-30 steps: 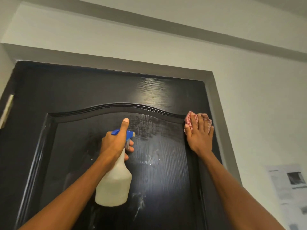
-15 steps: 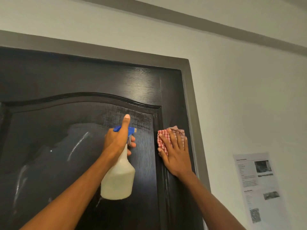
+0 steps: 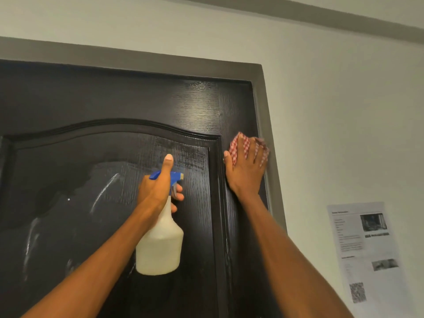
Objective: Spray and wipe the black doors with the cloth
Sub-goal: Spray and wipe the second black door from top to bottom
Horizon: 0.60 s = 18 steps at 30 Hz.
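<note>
We see the right hand (image 3: 244, 174) pressing the checked cloth (image 3: 238, 145) flat-fingered against the black door (image 3: 114, 99) at its right edge. Our left hand (image 3: 158, 189) grasps the spray bottle (image 3: 159, 246) near the door's panel, thumb raised.

The right hand (image 3: 244, 171) now presses the red-checked cloth (image 3: 238, 145) higher on the door's (image 3: 114, 99) right stile than half a second ago, its fingertips nearer the grey frame (image 3: 263, 111); a second ago it pressed at about this height.
</note>
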Each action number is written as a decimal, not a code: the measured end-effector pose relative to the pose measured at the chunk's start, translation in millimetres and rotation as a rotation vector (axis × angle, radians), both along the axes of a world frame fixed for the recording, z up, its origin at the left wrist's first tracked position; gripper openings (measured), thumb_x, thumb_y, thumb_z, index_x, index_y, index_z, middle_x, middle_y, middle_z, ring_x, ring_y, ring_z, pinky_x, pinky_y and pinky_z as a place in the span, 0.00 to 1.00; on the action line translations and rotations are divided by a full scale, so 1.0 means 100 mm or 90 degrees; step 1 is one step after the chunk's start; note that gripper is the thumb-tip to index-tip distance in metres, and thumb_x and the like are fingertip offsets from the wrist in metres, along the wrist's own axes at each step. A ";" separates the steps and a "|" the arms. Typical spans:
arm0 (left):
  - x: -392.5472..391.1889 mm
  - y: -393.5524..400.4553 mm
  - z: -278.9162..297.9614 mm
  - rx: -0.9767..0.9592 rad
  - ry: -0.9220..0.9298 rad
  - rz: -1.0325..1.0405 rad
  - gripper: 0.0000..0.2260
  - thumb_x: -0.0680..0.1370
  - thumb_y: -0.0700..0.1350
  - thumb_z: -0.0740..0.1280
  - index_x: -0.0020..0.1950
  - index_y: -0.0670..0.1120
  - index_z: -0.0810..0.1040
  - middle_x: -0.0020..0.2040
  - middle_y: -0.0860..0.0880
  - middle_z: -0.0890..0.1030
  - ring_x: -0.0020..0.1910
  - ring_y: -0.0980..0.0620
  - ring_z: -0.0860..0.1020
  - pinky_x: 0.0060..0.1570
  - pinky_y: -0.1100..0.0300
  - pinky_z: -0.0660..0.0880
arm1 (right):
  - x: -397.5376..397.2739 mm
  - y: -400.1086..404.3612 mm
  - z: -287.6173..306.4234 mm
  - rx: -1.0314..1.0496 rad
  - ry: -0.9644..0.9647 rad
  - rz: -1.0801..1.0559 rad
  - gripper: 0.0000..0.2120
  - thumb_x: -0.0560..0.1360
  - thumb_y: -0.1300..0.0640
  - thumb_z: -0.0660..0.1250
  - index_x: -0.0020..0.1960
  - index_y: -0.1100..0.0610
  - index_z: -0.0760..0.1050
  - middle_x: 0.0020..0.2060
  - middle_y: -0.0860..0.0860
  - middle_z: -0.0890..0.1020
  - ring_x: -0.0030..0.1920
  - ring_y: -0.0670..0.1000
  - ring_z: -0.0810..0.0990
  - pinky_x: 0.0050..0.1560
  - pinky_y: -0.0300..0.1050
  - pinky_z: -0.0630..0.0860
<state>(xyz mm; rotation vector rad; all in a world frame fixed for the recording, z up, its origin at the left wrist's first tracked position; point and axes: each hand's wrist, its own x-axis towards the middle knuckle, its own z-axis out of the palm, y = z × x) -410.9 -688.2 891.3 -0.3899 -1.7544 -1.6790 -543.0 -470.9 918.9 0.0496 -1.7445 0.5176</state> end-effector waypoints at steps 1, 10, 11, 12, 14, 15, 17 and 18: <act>-0.01 0.00 -0.04 0.001 -0.003 0.000 0.28 0.80 0.65 0.56 0.43 0.42 0.80 0.36 0.43 0.80 0.29 0.49 0.79 0.20 0.63 0.74 | 0.00 0.00 -0.23 -0.017 -0.009 0.004 0.36 0.81 0.30 0.40 0.83 0.45 0.38 0.83 0.58 0.46 0.82 0.61 0.42 0.80 0.64 0.39; 0.18 0.01 -0.37 -0.015 -0.017 0.025 0.30 0.80 0.65 0.56 0.42 0.40 0.80 0.34 0.43 0.81 0.26 0.52 0.78 0.21 0.63 0.74 | 0.03 -0.26 -2.32 -0.044 -0.053 0.028 0.38 0.81 0.31 0.42 0.83 0.50 0.38 0.82 0.52 0.38 0.82 0.60 0.43 0.78 0.69 0.49; 0.21 -0.02 -0.37 -0.016 -0.018 0.028 0.30 0.80 0.65 0.56 0.42 0.40 0.80 0.34 0.43 0.81 0.27 0.51 0.79 0.21 0.62 0.75 | 0.05 -0.30 -2.30 -0.046 -0.043 0.033 0.37 0.82 0.32 0.44 0.83 0.49 0.38 0.82 0.51 0.38 0.82 0.60 0.43 0.77 0.70 0.50; 0.22 -0.06 -0.37 -0.015 -0.017 0.029 0.30 0.80 0.65 0.57 0.43 0.39 0.80 0.35 0.43 0.81 0.28 0.50 0.79 0.22 0.62 0.75 | 0.06 -0.33 -2.21 -0.048 -0.035 0.034 0.37 0.82 0.33 0.46 0.83 0.49 0.38 0.82 0.52 0.38 0.82 0.61 0.44 0.77 0.71 0.51; 0.27 -0.15 -0.35 -0.007 -0.011 0.031 0.31 0.79 0.66 0.57 0.45 0.39 0.81 0.36 0.42 0.82 0.30 0.49 0.80 0.23 0.60 0.75 | 0.07 -0.40 -1.85 -0.024 -0.027 0.031 0.37 0.82 0.34 0.46 0.83 0.50 0.39 0.83 0.55 0.41 0.82 0.63 0.43 0.77 0.72 0.49; 0.28 -0.21 -0.33 0.000 -0.010 0.031 0.31 0.79 0.66 0.57 0.44 0.39 0.81 0.36 0.41 0.82 0.31 0.48 0.80 0.24 0.60 0.75 | 0.04 -0.44 -1.60 -0.002 -0.021 0.023 0.37 0.83 0.34 0.45 0.84 0.51 0.40 0.83 0.56 0.42 0.82 0.63 0.43 0.77 0.72 0.47; 0.31 -0.31 -0.32 0.010 -0.006 0.036 0.30 0.78 0.67 0.57 0.43 0.40 0.81 0.37 0.41 0.82 0.32 0.47 0.80 0.25 0.59 0.76 | 0.00 -0.51 -1.04 0.039 -0.008 0.006 0.36 0.83 0.34 0.43 0.84 0.52 0.43 0.83 0.58 0.44 0.82 0.64 0.42 0.77 0.71 0.44; 0.33 -0.34 -0.31 0.013 -0.004 0.041 0.30 0.78 0.67 0.57 0.43 0.41 0.81 0.37 0.41 0.82 0.32 0.47 0.80 0.26 0.59 0.76 | 0.00 -0.56 -0.75 0.057 -0.003 0.005 0.35 0.83 0.34 0.42 0.84 0.52 0.44 0.83 0.58 0.45 0.82 0.64 0.41 0.77 0.71 0.42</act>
